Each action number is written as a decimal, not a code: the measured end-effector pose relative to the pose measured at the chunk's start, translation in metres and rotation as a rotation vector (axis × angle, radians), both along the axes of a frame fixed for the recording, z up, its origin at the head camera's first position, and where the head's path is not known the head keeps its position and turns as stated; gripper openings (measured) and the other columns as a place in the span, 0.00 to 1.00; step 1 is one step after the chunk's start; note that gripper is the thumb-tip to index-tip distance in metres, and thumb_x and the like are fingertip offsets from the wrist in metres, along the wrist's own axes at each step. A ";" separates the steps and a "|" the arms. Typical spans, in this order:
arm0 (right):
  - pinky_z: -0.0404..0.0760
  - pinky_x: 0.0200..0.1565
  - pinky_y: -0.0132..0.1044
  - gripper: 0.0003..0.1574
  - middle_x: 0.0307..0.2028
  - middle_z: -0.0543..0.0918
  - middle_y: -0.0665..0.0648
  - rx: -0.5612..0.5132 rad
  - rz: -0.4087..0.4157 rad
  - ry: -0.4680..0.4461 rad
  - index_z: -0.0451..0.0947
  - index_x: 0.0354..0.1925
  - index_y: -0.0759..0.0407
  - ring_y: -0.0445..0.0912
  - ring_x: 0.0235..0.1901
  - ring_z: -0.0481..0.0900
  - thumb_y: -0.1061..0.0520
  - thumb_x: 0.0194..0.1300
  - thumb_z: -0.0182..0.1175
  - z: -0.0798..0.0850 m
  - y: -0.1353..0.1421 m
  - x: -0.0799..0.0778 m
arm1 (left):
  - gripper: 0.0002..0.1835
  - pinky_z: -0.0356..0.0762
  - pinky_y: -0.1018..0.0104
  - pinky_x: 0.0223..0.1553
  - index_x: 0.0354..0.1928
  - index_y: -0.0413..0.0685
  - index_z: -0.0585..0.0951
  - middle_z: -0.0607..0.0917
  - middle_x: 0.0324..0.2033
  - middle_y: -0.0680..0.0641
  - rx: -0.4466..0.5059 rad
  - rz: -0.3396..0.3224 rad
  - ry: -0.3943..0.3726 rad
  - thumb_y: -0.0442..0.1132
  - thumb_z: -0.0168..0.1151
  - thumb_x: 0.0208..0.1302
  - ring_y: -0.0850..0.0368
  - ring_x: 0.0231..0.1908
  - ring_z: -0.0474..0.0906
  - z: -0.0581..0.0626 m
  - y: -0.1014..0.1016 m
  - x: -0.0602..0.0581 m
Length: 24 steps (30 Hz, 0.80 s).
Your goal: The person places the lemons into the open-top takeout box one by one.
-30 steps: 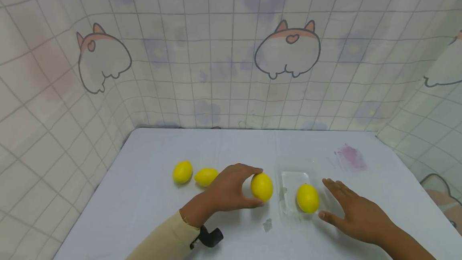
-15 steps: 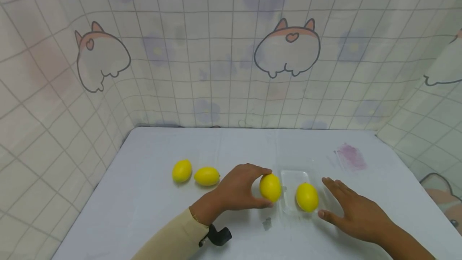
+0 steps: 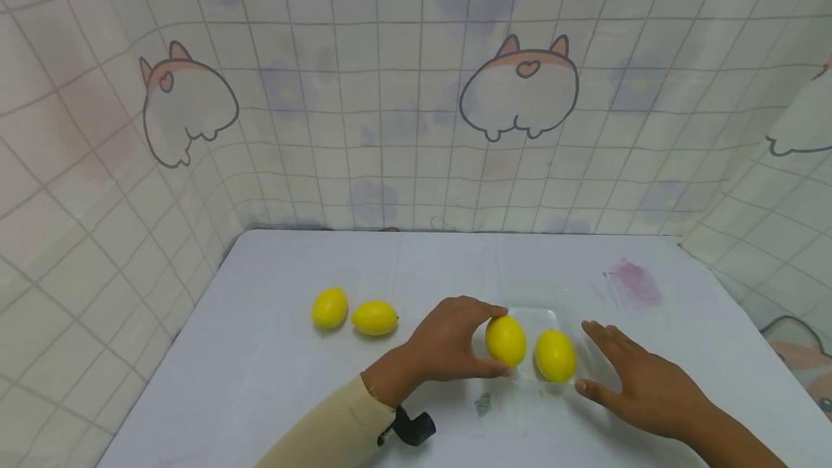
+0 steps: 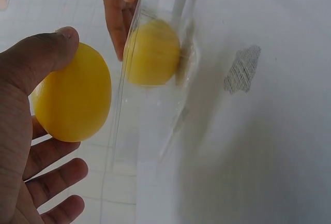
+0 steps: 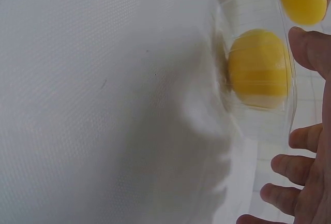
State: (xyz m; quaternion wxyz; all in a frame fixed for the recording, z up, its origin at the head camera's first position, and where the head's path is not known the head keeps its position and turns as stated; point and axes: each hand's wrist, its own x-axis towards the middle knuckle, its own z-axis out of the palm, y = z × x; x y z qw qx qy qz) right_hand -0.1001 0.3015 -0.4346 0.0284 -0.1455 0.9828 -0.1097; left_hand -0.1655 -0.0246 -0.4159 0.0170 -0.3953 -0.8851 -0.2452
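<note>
My left hand point(image 3: 448, 341) pinches a yellow lemon point(image 3: 506, 341) between thumb and fingers, over the left part of a clear plastic tray point(image 3: 534, 318). In the left wrist view the held lemon point(image 4: 77, 97) is up level with the tray's rim, apart from it, and the other fingers are spread. A second lemon point(image 3: 555, 356) sits inside the tray, seen through its clear wall point(image 4: 150, 115). At the tray's right side is my right hand point(image 3: 643, 385), fingers extended and holding nothing. Its fingertips are close to the rim; whether they touch it I cannot tell.
Two more lemons lie to the left on the white table, one upright-looking lemon point(image 3: 329, 308) and one lying sideways point(image 3: 375, 318). A pink stain point(image 3: 633, 282) marks the right rear. A grid-patterned curtain point(image 3: 416, 107) encloses the back and sides.
My left hand has carried its lemon to the right, from beside the tray to over its left part. The right hand and the other lemons stay where they were.
</note>
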 end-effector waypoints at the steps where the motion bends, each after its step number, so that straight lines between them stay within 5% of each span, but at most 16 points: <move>1: 0.82 0.41 0.67 0.61 0.72 0.67 0.67 -0.003 -0.002 0.001 0.59 0.78 0.54 0.68 0.65 0.71 0.19 0.63 0.55 0.000 0.000 0.000 | 0.42 0.70 0.61 0.65 0.69 0.56 0.77 0.82 0.60 0.59 0.000 0.001 -0.001 0.67 0.73 0.55 0.61 0.61 0.75 0.000 0.001 0.000; 24: 0.82 0.40 0.67 0.61 0.73 0.67 0.67 -0.019 0.002 -0.003 0.59 0.78 0.54 0.69 0.65 0.71 0.19 0.63 0.54 0.000 -0.001 -0.001 | 0.42 0.70 0.59 0.66 0.69 0.55 0.77 0.81 0.60 0.59 0.000 0.013 0.010 0.68 0.71 0.57 0.62 0.62 0.74 -0.015 0.028 -0.004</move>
